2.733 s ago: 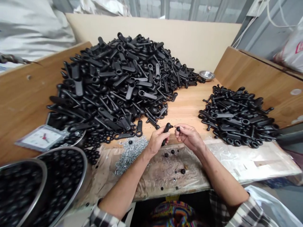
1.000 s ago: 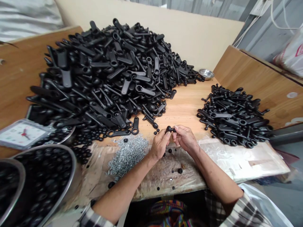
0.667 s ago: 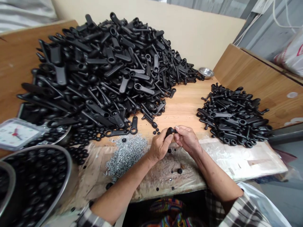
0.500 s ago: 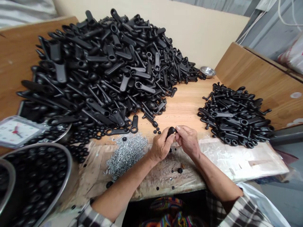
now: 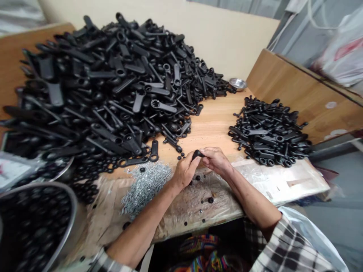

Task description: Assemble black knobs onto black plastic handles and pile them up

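Black handle [image 5: 197,154] held between two hands above a crowded tabletop [image 5: 211,126]

The left hand [image 5: 185,170] has its fingers wrapped around the handle, thumb laid along it, with the rounded end showing above the grip. The right hand [image 5: 217,160] meets it from the other side, its thumb and fingers closed in a pinch on the narrow tip that points that way. Whether a smaller part sits inside that pinch is hidden by the fingers. The handle is near the front of the tabletop, just above the wood.

Behind and to the left rises a large heap of black handles [image 5: 121,87], jumbled at every angle. A smaller heap [image 5: 272,132] of similar black pieces lies to the right, well apart from it. Near the left forearm is a pile of silver pins [image 5: 147,185], with one black cap [image 5: 142,170] resting on it. A few more small black pieces dot the clear plastic sheet [image 5: 176,217] along the front edge.

At the far left, a metal basin [image 5: 77,219] holds many round black pieces, blurred here. A shallow metal bowl [image 5: 237,84] stands at the back, beside the far end of the large heap, near the wooden side board [image 5: 297,94].
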A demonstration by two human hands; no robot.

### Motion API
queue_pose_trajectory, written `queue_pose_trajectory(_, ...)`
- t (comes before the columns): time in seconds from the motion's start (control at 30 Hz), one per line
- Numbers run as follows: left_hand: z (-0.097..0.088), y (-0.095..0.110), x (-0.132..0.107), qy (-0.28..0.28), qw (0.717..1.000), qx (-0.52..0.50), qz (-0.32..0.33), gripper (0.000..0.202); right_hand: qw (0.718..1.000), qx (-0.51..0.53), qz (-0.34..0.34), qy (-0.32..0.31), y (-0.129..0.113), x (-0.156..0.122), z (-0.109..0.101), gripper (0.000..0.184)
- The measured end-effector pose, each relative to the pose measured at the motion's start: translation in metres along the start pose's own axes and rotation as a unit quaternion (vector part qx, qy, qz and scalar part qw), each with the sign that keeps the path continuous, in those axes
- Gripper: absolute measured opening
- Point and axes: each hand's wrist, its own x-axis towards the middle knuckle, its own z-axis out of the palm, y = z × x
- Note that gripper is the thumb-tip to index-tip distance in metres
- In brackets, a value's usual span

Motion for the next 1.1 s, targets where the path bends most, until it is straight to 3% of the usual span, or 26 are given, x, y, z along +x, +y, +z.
queue_pose_trajectory(0.1,-0.002,-0.005,0.005,-0.001,1.0,0.002,-0.03,0.036,0.999,-0.023,-0.004,-0.04,0.001,0.008,-0.007,0.029)
queue_pose_trajectory(0.2,-0.004,-0.008,0.007,0.031,0.999,0.04,0.005,0.042,0.999,-0.03,-0.029,-0.035,-0.01,0.014,-0.02,0.029)
queue_pose_trajectory(0.33,-0.009,-0.006,0.002,0.077,0.989,0.098,0.076,0.041,0.984,-0.013,-0.117,0.134,-0.063,0.018,-0.064,0.027)
queue_pose_trajectory(0.43,-0.01,-0.005,-0.002,0.082,0.986,0.119,0.081,0.038,0.925,0.044,-0.236,0.293,-0.12,0.013,-0.116,0.026)
queue_pose_trajectory(0.5,-0.01,-0.004,-0.003,0.081,0.985,0.129,0.085,0.039,0.894,0.076,-0.265,0.353,-0.148,0.004,-0.145,0.026)
queue_pose_trajectory(0.6,-0.006,-0.004,-0.005,0.063,0.982,0.137,0.116,0.039,0.881,0.042,-0.26,0.394,-0.15,-0.013,-0.162,0.028)
queue_pose_trajectory(0.7,0.003,0.0,-0.011,0.018,0.967,0.15,0.204,0.029,0.917,-0.043,-0.226,0.327,-0.111,-0.023,-0.138,0.033)
queue_pose_trajectory(0.8,0.016,0.008,-0.025,-0.037,0.932,0.183,0.31,0.018,0.955,-0.106,-0.164,0.223,-0.064,-0.02,-0.087,0.029)
queue_pose_trajectory(0.9,0.029,0.014,-0.038,-0.083,0.879,0.256,0.394,0.019,0.967,-0.203,-0.118,0.101,-0.037,-0.015,-0.032,0.03)
queue_pose_trajectory(1.0,0.04,0.01,-0.041,-0.08,0.84,0.294,0.448,0.024,0.934,-0.339,-0.102,-0.043,-0.032,-0.005,0.017,0.032)
queue_pose_trajectory(1.1,0.05,0.001,-0.036,-0.086,0.809,0.315,0.488,0.025,0.854,-0.454,-0.149,-0.206,-0.033,0.005,0.066,0.024)
